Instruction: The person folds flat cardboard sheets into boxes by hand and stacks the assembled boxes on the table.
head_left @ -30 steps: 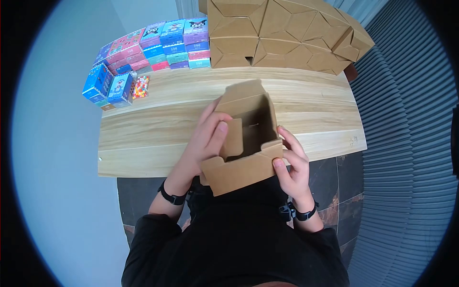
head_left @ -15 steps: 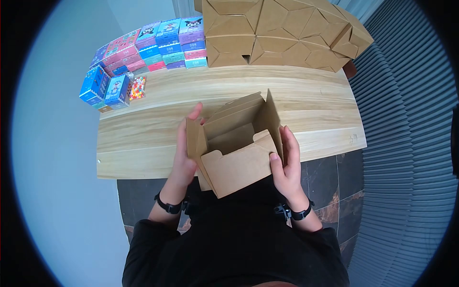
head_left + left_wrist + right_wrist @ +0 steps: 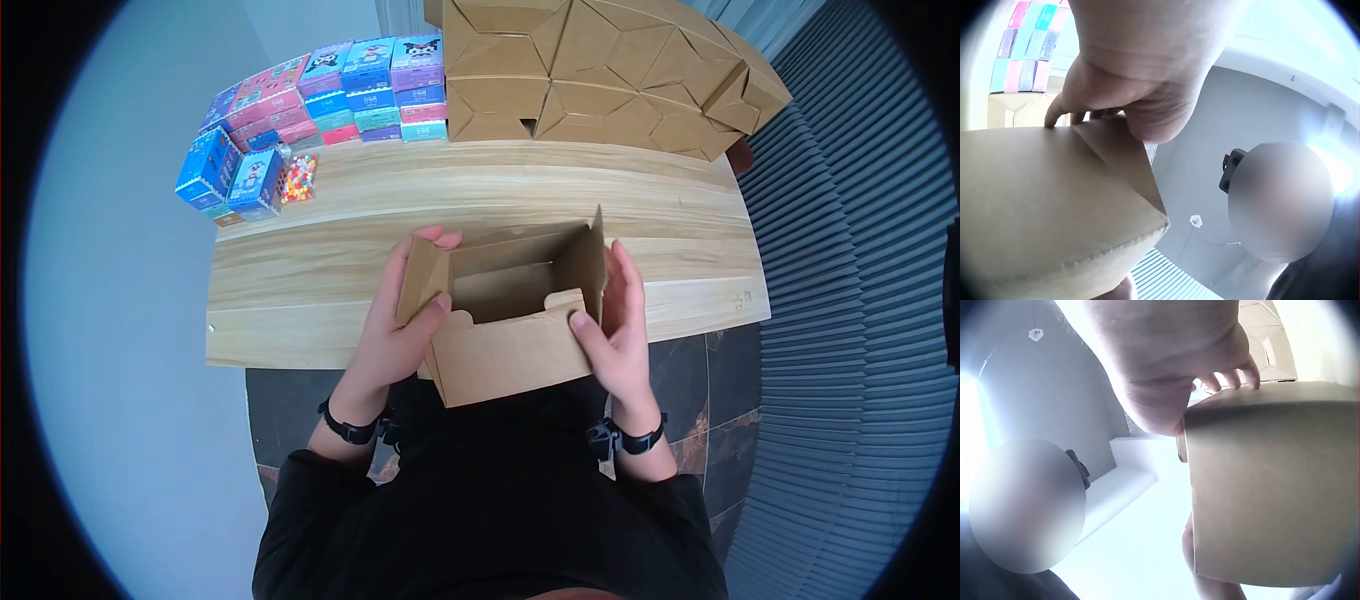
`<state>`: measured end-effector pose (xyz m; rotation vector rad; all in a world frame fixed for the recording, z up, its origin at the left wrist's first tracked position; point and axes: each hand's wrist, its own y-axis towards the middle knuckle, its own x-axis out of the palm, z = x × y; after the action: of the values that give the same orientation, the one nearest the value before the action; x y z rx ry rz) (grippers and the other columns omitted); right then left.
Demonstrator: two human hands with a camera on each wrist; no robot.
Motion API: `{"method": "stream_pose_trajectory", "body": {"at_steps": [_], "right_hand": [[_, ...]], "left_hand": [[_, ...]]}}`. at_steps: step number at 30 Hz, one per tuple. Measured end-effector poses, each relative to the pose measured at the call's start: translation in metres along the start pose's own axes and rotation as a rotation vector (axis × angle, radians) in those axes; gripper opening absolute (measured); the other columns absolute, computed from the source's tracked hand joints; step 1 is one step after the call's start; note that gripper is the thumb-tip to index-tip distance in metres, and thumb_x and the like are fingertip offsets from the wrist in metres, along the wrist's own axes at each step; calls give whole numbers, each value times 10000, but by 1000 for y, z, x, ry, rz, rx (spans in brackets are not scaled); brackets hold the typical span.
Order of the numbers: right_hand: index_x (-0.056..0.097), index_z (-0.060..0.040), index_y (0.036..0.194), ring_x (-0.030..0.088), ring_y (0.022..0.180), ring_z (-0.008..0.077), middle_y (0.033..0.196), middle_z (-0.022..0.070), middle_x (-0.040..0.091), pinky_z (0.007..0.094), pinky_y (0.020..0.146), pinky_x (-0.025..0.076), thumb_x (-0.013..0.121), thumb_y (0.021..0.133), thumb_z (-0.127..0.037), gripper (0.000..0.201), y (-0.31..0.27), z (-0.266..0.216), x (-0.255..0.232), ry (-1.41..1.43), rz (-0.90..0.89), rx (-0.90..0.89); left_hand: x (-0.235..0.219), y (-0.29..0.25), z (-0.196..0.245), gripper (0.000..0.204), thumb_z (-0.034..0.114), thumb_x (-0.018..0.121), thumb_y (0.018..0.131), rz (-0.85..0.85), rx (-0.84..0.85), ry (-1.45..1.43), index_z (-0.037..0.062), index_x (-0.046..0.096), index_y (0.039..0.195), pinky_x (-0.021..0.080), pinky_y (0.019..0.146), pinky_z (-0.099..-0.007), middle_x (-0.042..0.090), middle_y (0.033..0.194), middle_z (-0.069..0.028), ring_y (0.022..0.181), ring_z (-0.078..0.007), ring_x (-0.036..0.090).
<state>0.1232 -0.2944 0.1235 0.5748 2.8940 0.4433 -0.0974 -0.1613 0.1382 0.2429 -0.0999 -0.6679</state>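
Observation:
An open-topped brown cardboard box is held up at the near edge of the table, in front of the person's body. Its end flaps stand up, and the inside that shows is bare. The left hand grips the left end, thumb on the side flap and fingers behind it. At the right end, the right hand holds the wall with the thumb over the front edge and the fingers along the outside. Both wrist views show the box's plain outer faces from below, with fingers reaching over the far edges.
On the wooden table, colourful small boxes are stacked at the back left. A bag of coloured beads lies beside them. Closed brown cartons are stacked at the back right. A ribbed grey surface runs along the right.
The left hand's fingers have come out from inside the box to its left end, and the left flap now stands up. The box has turned and levelled; the right hand keeps its grip.

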Motion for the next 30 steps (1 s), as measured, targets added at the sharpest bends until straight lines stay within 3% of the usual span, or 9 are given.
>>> {"method": "stream_pose_trajectory", "body": {"at_steps": [8, 11, 13, 15, 17, 22, 26, 29, 30], "right_hand": [[174, 32, 1518, 204, 1470, 278, 1596, 185, 186, 389, 1180, 173, 476, 879, 13, 707, 3, -16, -2, 142, 24, 17], [174, 62, 1506, 185, 1476, 279, 1600, 193, 171, 389, 1184, 149, 470, 876, -13, 700, -11, -50, 9, 182, 91, 53], [189, 85, 1492, 173, 1478, 292, 1598, 209, 171, 396, 1185, 134, 485, 878, -69, 699, -22, -64, 7, 116, 96, 100], [438, 38, 1389, 454, 1284, 217, 1386, 122, 498, 354, 1092, 310, 582, 866, -88, 557, -32, -69, 4, 108, 209, 48], [462, 44, 1358, 501, 1226, 215, 1330, 123, 537, 366, 1067, 348, 596, 857, -87, 535, -34, -72, 3, 120, 247, 33], [376, 76, 1400, 406, 1315, 285, 1417, 198, 418, 403, 1109, 291, 550, 872, -63, 573, -16, -62, 8, 13, 173, -248], [307, 101, 1433, 329, 1386, 341, 1486, 258, 322, 432, 1143, 246, 513, 883, -45, 605, 0, -52, 12, -69, 106, -455], [255, 121, 1458, 272, 1439, 383, 1538, 303, 251, 454, 1168, 212, 486, 892, -31, 630, 6, -49, 13, -132, 51, -620], [293, 98, 1456, 295, 1433, 373, 1524, 286, 299, 432, 1169, 221, 446, 883, 61, 594, 3, -63, 20, -155, 80, -550]], "left_hand": [[6, -5, 31, 613, -145, 415, 832, -47, 156, 57, 6, 311, 1417, 288, 1122, -372, 461, 1366, -135, 1366, -251, 396], [7, -11, 48, 615, -158, 393, 816, -23, 225, 72, 1, 312, 1405, 289, 1130, -402, 455, 1363, -170, 1364, -270, 398], [4, -10, 55, 609, -130, 423, 810, 35, 392, 186, -1, 316, 1396, 287, 1134, -439, 474, 1332, -191, 1345, -299, 419], [0, -8, 64, 596, -106, 449, 813, 73, 439, 130, 6, 328, 1385, 286, 1132, -467, 489, 1305, -192, 1331, -320, 430], [0, -8, 70, 583, -82, 475, 816, 115, 490, 69, 14, 341, 1375, 285, 1131, -494, 504, 1278, -194, 1318, -341, 442], [4, -9, 69, 527, -57, 478, 836, 60, 804, 50, 34, 373, 1344, 302, 1110, -544, 527, 1246, -192, 1291, -385, 459], [2, -8, 71, 547, -81, 484, 814, 150, 813, 134, 25, 382, 1341, 302, 1113, -545, 531, 1253, -191, 1284, -384, 467], [2, -5, 72, 579, -122, 468, 789, 196, 738, 480, 19, 399, 1346, 294, 1131, -514, 512, 1287, -189, 1300, -365, 455], [4, -4, 62, 594, -121, 470, 794, 188, 659, 477, 17, 390, 1366, 295, 1137, -486, 486, 1334, -175, 1322, -350, 434]]}}
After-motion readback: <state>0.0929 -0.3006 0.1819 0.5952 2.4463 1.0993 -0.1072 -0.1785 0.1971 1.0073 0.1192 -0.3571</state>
